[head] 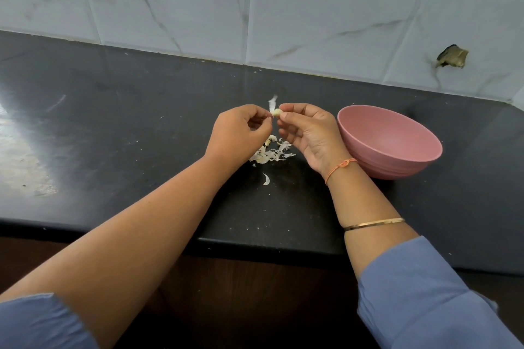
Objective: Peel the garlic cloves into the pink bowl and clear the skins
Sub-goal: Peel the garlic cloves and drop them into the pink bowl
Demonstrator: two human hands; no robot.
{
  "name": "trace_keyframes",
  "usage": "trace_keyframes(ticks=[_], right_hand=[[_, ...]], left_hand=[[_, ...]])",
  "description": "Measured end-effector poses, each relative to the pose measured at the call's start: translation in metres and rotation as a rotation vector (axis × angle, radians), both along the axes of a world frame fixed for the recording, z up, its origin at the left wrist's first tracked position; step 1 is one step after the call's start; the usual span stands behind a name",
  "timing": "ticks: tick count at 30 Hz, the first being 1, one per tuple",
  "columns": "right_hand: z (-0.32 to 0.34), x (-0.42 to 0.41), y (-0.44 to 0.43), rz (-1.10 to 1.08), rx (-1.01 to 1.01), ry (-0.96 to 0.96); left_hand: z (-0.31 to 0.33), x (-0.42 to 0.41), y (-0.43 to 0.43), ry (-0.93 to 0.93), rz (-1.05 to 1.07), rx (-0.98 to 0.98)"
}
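While aloft, garlic clove [276, 112] between hands [241, 133] [309, 133]

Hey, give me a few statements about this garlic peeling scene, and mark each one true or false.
1. The right hand pinches a garlic clove at its fingertips. True.
2. The pink bowl stands to the left of both hands. False: it stands on the right, just beyond the right hand.
3. Loose garlic skins lie on the dark counter beneath the hands. True.
4. A gold bangle is worn on the left arm. False: it is on the right forearm.
5. The garlic clove is resting inside the pink bowl. False: it is held above the counter, between the left hand and the right hand.
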State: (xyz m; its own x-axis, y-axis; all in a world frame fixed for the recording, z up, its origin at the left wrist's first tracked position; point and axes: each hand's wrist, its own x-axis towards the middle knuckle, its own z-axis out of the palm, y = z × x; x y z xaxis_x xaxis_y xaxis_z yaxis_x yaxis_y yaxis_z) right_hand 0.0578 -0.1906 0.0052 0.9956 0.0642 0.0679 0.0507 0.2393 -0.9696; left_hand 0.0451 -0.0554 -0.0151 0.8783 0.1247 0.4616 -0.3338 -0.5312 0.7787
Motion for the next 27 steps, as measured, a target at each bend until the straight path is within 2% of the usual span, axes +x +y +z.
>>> trace_keyframes(ticks=[7,23,27], right_hand=[[-0.002,0.0,0.001,0.013,-0.077,-0.015],[-0.011,0.007,0.007,-0.116,-0.51,-0.332],[-0.012,0.008,0.007,-0.12,-0.539,-0.378]], left_hand=[[0.0,0.002,0.001,-0.028,-0.01,-0.048],[0.0,0.004,0.002,0.026,0.015,-0.094],[0.0,0.005,0.002,0.041,0.028,-0.1]])
